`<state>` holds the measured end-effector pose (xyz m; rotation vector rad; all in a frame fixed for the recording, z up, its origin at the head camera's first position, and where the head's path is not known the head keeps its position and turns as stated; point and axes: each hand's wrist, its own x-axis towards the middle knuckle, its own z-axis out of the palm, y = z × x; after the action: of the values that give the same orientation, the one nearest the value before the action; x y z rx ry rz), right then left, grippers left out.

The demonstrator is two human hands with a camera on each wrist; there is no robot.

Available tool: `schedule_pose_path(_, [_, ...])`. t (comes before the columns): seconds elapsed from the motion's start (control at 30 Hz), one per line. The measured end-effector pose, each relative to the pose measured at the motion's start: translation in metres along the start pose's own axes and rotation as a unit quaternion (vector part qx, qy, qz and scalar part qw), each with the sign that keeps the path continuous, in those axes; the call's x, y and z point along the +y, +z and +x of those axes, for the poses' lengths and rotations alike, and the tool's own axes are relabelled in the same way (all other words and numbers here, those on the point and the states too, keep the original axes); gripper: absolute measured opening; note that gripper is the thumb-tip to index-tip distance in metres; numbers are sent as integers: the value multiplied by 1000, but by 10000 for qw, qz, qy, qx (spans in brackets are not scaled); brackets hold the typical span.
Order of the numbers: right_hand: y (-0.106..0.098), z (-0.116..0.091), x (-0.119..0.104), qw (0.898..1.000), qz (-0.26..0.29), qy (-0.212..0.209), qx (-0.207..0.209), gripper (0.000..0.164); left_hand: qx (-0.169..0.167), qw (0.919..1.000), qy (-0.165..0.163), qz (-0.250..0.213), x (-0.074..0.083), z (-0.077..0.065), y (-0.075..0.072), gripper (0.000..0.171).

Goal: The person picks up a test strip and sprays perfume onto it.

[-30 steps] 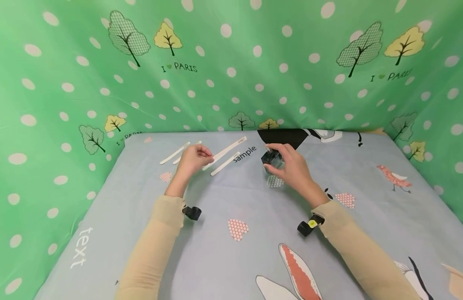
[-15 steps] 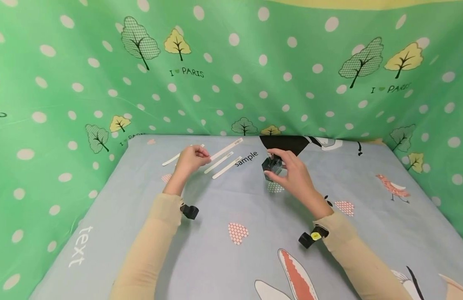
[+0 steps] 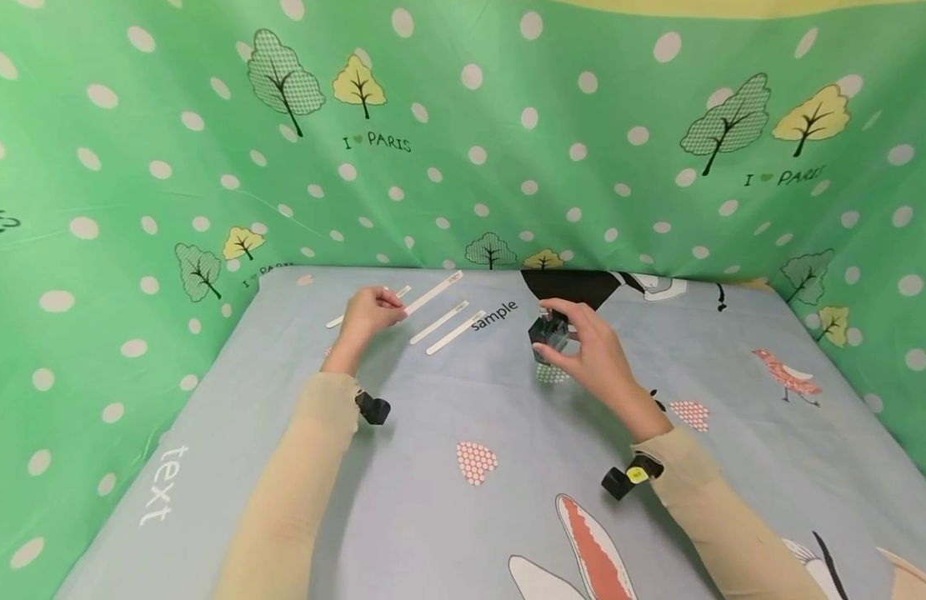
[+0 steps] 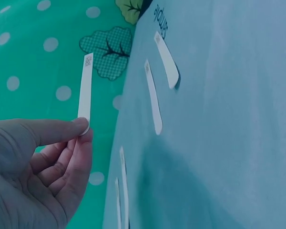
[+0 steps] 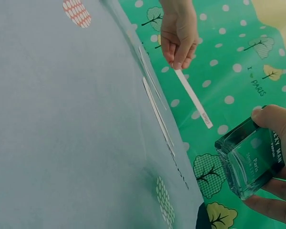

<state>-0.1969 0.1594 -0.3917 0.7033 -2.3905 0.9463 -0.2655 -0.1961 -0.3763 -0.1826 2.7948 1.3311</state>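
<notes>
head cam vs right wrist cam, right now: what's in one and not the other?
Head only: both sleeves, the two black wrist cameras, and the printed bird and word "text" on the cloth.

Right wrist only: readable white lettering on the bottle, including "Paris"; too small to make out from the head.

Both: right hand gripping the bottle, left hand pinching a white strip, other strips on the cloth, and the green curtain.
</notes>
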Motion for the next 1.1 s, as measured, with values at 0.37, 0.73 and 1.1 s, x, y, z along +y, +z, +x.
schedule_pose_path(0.37, [0, 1, -1, 10000, 15, -31, 8, 62, 5, 9988, -493, 13, -22, 15, 3, 21])
schedule_pose_path(0.73, [1, 0, -4, 10000, -21, -37, -51, 63, 23, 9952, -975, -46, -39, 18, 11, 23])
schedule_pose_path(1.1, [-5, -4, -8, 10000, 36, -88, 25, 65, 82, 9921, -1174, -428, -42, 17, 15, 25])
